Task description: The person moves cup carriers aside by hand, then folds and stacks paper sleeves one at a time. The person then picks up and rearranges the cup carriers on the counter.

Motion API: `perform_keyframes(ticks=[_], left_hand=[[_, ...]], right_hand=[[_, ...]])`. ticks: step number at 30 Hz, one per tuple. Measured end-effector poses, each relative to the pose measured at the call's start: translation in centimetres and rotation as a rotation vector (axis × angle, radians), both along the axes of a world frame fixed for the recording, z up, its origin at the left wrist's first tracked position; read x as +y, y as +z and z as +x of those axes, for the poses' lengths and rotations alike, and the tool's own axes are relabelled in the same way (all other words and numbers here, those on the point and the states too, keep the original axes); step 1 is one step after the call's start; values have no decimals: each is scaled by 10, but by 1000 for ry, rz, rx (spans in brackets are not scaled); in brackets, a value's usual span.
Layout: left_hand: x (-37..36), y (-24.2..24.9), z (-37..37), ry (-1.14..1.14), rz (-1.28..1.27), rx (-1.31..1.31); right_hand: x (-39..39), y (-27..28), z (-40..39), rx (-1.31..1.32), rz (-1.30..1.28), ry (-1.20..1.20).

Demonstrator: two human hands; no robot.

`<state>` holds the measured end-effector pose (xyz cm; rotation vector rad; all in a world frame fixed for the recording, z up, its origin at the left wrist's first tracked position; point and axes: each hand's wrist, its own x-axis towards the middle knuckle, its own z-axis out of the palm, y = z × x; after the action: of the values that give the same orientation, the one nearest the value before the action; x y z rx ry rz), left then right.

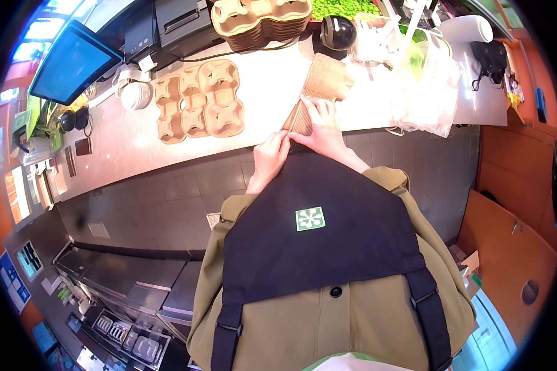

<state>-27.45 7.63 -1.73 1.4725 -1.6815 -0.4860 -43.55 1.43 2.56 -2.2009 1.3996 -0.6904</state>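
A piece of brown corrugated cardboard (325, 75) lies at the counter's front edge, right in front of the dark apron. My right hand (320, 128) rests on its lower part, fingers bent over it and thumb reaching towards the left. Beside it, my left hand (270, 154) is closed at the cardboard's lower left corner, its fingertips close to my right thumb. The cardboard's narrow left part looks folded or raised between the hands. Several brown moulded cup carriers (224, 99) are laid out on the counter to the left.
A stack of cup carriers (263, 25) stands at the back beside a black printer (182, 25). A black round device (338, 33) is behind the cardboard. Clear plastic bags (424, 93) lie on the right. A blue-lit screen (74, 62) and white paper rolls (136, 96) are at left.
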Motion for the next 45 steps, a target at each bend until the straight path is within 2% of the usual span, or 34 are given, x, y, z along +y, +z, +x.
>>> perform_keyframes(ticks=[11, 17, 21, 24, 29, 32, 35, 45], left_hand=[[-9, -6, 3, 59, -95, -150], [-12, -2, 15, 147, -10, -180], [-12, -1, 20, 136, 9, -99], [6, 7, 12, 160, 154, 6], [3, 15, 3, -40, 153, 150], [-2, 6, 5, -84, 115, 92], [-3, 5, 10, -119, 322, 243], [-7, -2, 12, -177, 140, 167]], right_hand=[[4, 7, 11, 68, 55, -99], [2, 11, 9, 86, 82, -56], [-1, 6, -5, 10, 151, 23], [-3, 8, -16, -14, 144, 112], [-2, 4, -18, -36, 131, 128], [1, 5, -15, -34, 85, 84], [3, -2, -8, -29, 61, 34], [3, -7, -6, -82, 19, 15]])
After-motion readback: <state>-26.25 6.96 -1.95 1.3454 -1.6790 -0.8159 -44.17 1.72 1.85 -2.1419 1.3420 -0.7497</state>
